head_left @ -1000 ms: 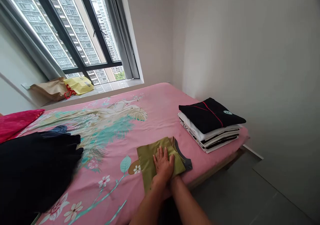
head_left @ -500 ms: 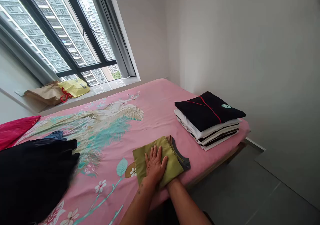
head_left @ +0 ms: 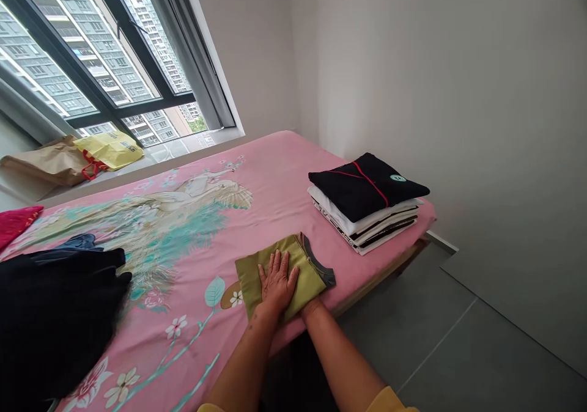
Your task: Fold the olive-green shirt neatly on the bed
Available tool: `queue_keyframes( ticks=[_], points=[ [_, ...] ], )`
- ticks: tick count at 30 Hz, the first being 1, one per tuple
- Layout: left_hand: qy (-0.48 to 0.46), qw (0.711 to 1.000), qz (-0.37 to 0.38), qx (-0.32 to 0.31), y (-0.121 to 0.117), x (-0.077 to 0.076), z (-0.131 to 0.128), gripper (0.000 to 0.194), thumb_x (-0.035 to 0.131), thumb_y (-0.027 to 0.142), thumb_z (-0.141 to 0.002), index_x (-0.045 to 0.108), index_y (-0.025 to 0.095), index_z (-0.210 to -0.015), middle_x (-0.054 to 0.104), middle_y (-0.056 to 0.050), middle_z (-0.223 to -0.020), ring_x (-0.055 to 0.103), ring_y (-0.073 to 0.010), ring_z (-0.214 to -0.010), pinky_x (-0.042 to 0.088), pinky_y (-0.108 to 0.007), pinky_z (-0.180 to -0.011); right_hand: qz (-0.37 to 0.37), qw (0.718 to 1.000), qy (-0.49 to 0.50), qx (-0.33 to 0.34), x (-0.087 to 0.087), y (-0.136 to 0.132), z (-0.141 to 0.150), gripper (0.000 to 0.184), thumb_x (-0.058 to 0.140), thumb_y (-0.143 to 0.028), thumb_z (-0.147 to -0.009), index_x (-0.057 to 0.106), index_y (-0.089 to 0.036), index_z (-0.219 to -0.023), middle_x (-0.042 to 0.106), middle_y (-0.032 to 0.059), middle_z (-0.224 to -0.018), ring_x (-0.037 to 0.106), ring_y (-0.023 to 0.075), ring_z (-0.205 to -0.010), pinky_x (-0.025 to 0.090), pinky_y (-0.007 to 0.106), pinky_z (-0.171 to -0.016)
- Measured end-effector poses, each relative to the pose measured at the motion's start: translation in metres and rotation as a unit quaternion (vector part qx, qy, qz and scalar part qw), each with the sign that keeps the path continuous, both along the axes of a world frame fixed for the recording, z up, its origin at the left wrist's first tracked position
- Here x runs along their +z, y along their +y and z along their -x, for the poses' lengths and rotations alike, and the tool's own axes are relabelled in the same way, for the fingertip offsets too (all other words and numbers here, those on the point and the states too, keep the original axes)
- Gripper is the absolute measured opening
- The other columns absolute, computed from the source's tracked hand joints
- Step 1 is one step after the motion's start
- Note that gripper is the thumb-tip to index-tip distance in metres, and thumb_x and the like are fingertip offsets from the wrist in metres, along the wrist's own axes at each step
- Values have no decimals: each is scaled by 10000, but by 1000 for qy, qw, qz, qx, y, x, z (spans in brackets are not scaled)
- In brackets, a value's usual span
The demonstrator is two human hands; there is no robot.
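Observation:
A folded olive-green shirt (head_left: 308, 274) with a dark grey collar lies near the front edge of the bed. My left hand (head_left: 277, 283) rests flat on top of it, fingers a little spread. Under the shirt's near edge goes my right hand (head_left: 312, 308); only its wrist side shows, and its fingers are hidden beneath the cloth. To the right of the shirt is a neat stack of folded clothes, with a black garment (head_left: 367, 186) with red lines and a round green badge on top and white garments (head_left: 362, 231) below.
A pink flowered sheet (head_left: 275, 180) covers the bed. Dark clothes (head_left: 55, 314) lie heaped at the left, with a red cloth (head_left: 18, 225) behind. On the window sill are a brown paper bag (head_left: 50, 161) and a yellow bag (head_left: 110, 149). Grey floor (head_left: 413, 326) lies right of the bed.
The camera view has shifted slightly, so the bed and stack appear farther left and higher. Both hands keep the same places on and under the shirt.

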State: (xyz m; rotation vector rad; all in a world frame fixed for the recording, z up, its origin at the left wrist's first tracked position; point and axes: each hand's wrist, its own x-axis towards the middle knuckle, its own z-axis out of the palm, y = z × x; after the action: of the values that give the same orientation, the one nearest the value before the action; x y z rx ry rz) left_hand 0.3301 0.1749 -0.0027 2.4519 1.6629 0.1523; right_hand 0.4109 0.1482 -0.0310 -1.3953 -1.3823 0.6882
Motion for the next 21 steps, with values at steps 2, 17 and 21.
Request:
queue_keyframes(
  ticks=[2, 17, 21],
  points=[
    [4, 1000, -1, 2, -1, 0, -1, 614, 200, 567, -888, 244, 278, -1428, 181, -34, -1522, 117, -209, -1404, -6, -533, -1114, 19, 998, 61, 0, 3, -7, -9, 596, 139, -509, -922, 455, -213, -1332, 552, 92, -1266, 412, 260, -1241, 240, 496, -1063],
    [33, 999, -33, -12, -25, 8, -11, 657, 311, 579, -857, 263, 254, -1425, 165, -83, -1523, 118, -278, -1398, -18, -602, -1078, 194, 799, 569, 5, 30, -103, -66, 580, 639, -344, -758, 383, -244, -1269, 644, 67, -1069, 654, 145, -804, 526, 343, -763],
    [23, 991, -43, -122, -62, 6, -1, 663, 333, 601, -843, 277, 277, -1419, 196, -66, -1517, 151, -271, -1393, -11, -575, -1097, 187, 832, 519, -44, 22, -101, -60, 558, 673, -342, -716, 430, -230, -1205, 645, 26, -926, 638, 124, -700, 551, 310, -676]
  ],
)
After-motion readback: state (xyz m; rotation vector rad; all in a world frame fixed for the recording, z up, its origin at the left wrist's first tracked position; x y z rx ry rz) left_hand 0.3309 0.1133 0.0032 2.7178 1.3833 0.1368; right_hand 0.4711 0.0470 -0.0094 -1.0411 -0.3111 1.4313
